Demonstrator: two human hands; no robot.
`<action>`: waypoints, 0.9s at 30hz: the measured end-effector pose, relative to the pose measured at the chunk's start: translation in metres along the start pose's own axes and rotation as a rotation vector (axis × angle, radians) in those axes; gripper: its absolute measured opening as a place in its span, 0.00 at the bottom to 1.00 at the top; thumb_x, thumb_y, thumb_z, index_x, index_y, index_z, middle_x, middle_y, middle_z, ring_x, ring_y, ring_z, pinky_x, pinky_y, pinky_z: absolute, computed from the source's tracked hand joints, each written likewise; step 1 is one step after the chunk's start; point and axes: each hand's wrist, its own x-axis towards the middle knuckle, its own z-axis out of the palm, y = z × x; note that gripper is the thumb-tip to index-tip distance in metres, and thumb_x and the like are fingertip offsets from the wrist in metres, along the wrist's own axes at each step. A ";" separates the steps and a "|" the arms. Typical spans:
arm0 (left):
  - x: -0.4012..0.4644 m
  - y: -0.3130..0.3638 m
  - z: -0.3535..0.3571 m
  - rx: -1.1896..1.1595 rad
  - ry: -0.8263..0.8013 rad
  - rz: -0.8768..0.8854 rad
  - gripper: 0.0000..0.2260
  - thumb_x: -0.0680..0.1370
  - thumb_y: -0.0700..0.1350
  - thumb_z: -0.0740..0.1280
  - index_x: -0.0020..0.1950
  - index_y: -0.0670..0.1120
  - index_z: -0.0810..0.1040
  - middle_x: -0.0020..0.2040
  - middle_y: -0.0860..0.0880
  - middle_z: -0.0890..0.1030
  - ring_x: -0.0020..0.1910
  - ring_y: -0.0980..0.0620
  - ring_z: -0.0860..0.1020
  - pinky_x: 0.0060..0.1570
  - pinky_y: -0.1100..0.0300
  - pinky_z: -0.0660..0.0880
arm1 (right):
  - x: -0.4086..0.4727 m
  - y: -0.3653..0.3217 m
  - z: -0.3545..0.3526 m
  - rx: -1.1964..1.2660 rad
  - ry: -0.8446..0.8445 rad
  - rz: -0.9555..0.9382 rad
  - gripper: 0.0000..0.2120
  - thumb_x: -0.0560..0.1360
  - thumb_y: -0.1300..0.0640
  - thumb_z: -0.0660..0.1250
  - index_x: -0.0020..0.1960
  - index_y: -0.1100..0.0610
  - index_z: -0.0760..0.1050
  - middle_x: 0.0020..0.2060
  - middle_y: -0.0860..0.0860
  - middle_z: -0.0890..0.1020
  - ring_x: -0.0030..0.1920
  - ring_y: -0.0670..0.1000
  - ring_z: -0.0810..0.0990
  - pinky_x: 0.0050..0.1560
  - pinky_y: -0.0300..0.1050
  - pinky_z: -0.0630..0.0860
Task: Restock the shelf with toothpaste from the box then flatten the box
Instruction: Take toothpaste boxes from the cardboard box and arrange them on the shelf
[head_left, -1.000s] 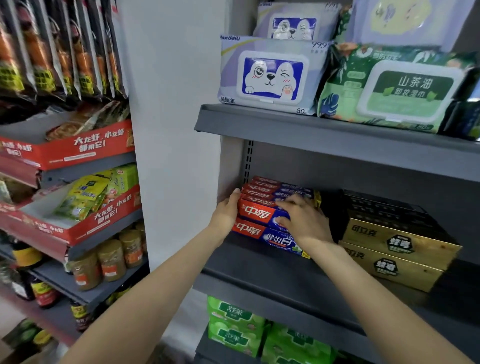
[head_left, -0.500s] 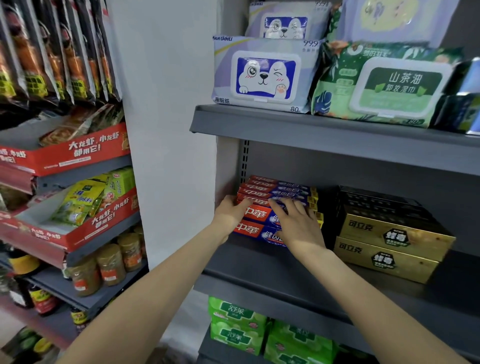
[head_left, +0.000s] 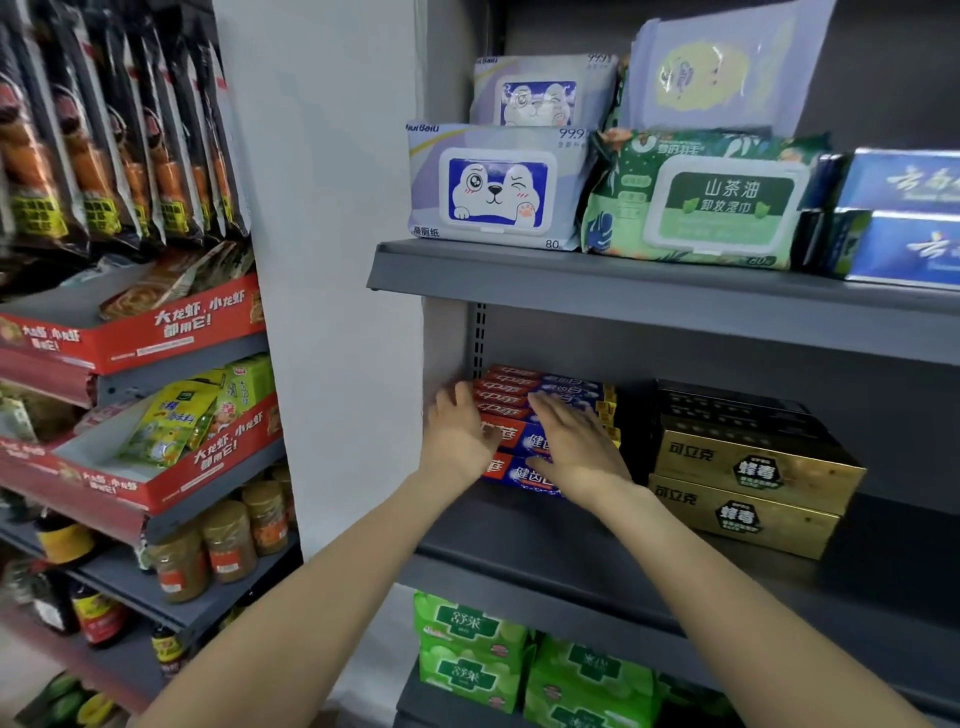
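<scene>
We press both flat, spread hands, left hand (head_left: 460, 434) and right hand (head_left: 574, 441), on the toothpaste stack (head_left: 545, 395) at nine o'clock on the shelf (head_left: 597, 551); next, probably more from the box.

The toothpaste boxes (head_left: 550, 410) at centre are glossy printed cardboard, red and blue, and the gold boxes (head_left: 748, 483) to their right have a shiny metallic finish. The shelf (head_left: 571, 551) beneath them looks like matt grey painted metal, smooth. In the upper right, the wipe packs (head_left: 498, 187) are soft plastic film with a slight sheen, and the snack bags (head_left: 104, 130) at upper left are glossy plastic.
</scene>
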 end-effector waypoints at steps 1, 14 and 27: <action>-0.007 0.003 -0.003 0.096 0.021 0.076 0.25 0.74 0.46 0.67 0.68 0.41 0.63 0.65 0.41 0.69 0.65 0.42 0.68 0.63 0.49 0.68 | -0.005 -0.002 -0.003 0.062 0.043 0.007 0.35 0.78 0.52 0.63 0.77 0.53 0.46 0.77 0.50 0.52 0.77 0.51 0.50 0.75 0.48 0.46; -0.142 -0.031 -0.053 0.344 -0.075 0.191 0.12 0.79 0.47 0.59 0.58 0.44 0.75 0.53 0.44 0.81 0.53 0.42 0.78 0.49 0.52 0.73 | -0.108 -0.082 0.017 0.357 0.067 -0.064 0.11 0.76 0.57 0.61 0.56 0.52 0.77 0.51 0.54 0.82 0.53 0.58 0.79 0.47 0.51 0.77; -0.337 -0.205 -0.128 0.241 -0.278 -0.243 0.10 0.80 0.47 0.59 0.47 0.43 0.77 0.41 0.44 0.81 0.44 0.41 0.79 0.38 0.53 0.74 | -0.241 -0.268 0.133 0.407 -0.292 -0.070 0.09 0.77 0.55 0.60 0.50 0.53 0.78 0.40 0.54 0.81 0.45 0.58 0.80 0.39 0.48 0.74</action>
